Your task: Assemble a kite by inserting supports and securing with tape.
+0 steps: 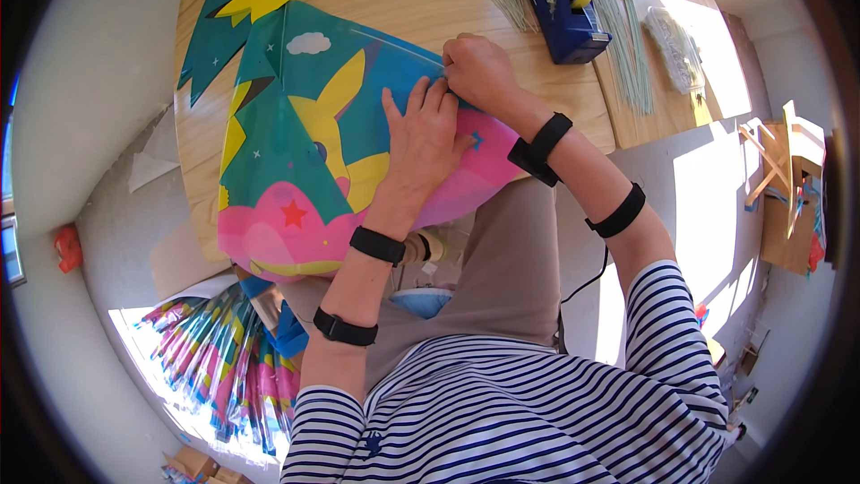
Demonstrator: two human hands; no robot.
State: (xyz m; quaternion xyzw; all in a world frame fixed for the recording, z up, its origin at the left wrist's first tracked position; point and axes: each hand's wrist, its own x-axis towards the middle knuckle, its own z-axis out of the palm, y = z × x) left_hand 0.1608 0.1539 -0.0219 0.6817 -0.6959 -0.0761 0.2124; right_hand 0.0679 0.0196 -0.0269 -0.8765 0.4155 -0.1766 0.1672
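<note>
A thin, glossy kite sheet (309, 103) in teal and pink, printed with a yellow long-eared cartoon figure, lies over the table's near edge. Its lower pink part hangs toward my lap. My left hand (421, 139) rests flat on it with the fingers spread, near its right edge. Just beyond those fingertips, my right hand (479, 72) is closed in a pinch at the sheet's upper right edge. Whatever else sits between those fingers is hidden. Another printed sheet (210, 45) with a yellow cartoon face shows behind, at the far left.
A blue tape dispenser (573, 40) with a yellow roll stands beyond my right hand. Pale thin rods (632, 45) and a clear plastic bag (672, 49) lie right of it on the wooden table (408, 4). Folded printed sheets (224, 363) are bundled at lower left.
</note>
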